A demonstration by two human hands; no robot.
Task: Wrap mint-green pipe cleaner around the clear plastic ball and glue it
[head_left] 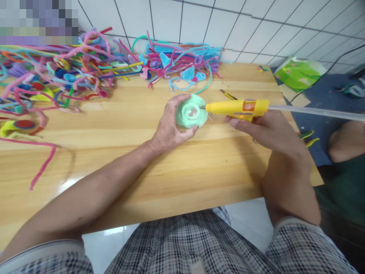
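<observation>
A round, mint-green coiled piece (192,111) sits in my left hand (171,127), whose fingers and thumb wrap round its left side. My right hand (264,127) grips a yellow glue gun (232,108) by its handle. The gun points left, and its metal nozzle is at the upper right part of the coil. From the back of the gun a long translucent glue stick (313,111) sticks out to the right. A thin strand hangs near the nozzle.
Colourful pipe cleaners (85,72) are heaped along the table's (176,179) back left. Behind the coil lies a yellow-and-black cutter (228,94). A green package (299,74) stands beyond the right edge. Another person's bare limb (346,140) shows at the far right.
</observation>
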